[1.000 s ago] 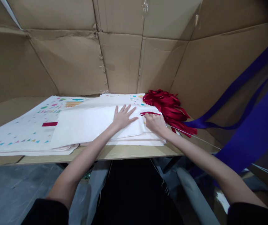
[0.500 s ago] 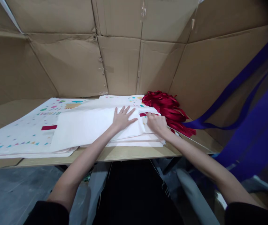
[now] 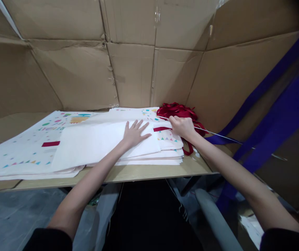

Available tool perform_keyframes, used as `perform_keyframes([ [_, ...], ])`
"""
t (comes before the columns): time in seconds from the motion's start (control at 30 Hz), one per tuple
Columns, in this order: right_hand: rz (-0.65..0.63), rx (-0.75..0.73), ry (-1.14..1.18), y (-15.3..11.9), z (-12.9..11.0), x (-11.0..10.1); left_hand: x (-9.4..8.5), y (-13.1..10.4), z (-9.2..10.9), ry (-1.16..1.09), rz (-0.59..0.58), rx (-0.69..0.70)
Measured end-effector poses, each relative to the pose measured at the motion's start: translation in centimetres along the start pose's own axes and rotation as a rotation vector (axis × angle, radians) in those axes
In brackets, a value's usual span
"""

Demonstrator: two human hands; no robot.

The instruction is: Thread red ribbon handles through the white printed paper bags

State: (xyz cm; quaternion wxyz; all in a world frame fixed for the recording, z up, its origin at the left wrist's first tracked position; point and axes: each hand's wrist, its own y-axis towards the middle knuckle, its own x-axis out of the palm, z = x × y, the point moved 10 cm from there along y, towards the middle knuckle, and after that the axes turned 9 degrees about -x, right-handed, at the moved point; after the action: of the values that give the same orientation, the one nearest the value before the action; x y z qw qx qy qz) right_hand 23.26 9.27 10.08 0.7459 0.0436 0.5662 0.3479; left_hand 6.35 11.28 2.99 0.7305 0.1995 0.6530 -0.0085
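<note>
My left hand (image 3: 134, 135) lies flat with its fingers spread on a folded white cloth sheet (image 3: 94, 143) atop a stack. My right hand (image 3: 182, 127) is closed around a thin pale rod (image 3: 212, 132), whose tip shows left of the fingers and whose length runs off to the right. A dark red ribbon (image 3: 162, 129) sticks out from the folded sheet and reaches the right hand; whether the fingers pinch it too, I cannot tell. Beneath lie printed white sheets (image 3: 23, 148) with coloured confetti shapes and lettering. Another red strip (image 3: 50, 143) shows at the left.
A heap of red ribbon (image 3: 177, 109) sits behind the right hand. Wide blue bands (image 3: 275, 115) hang at the right. Cardboard walls (image 3: 131, 76) enclose the back and sides of the table (image 3: 139, 173). White scraps (image 3: 196, 153) lie near its right end.
My right hand has moved right and up, away from the folded sheet's edge. The rod has swung up, and more red ribbon shows at that edge. My left hand stays on the sheet.
</note>
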Motion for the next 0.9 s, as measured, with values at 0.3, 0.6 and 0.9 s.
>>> perform_keyframes([
  [0.3, 0.027, -0.039, 0.257, 2.8, 1.1, 1.3, -1.0, -0.2, 0.6, -0.02, 0.061, 0.103],
  [0.6, 0.033, 0.01, 0.514, 7.5, 1.8, 4.9, -3.2, -1.9, 3.3, -0.064, 0.258, 0.392],
  [0.9, -0.038, 0.067, 0.593, 9.0, 1.6, 7.8, -5.7, -3.2, 2.9, -0.139, 0.32, 0.336],
])
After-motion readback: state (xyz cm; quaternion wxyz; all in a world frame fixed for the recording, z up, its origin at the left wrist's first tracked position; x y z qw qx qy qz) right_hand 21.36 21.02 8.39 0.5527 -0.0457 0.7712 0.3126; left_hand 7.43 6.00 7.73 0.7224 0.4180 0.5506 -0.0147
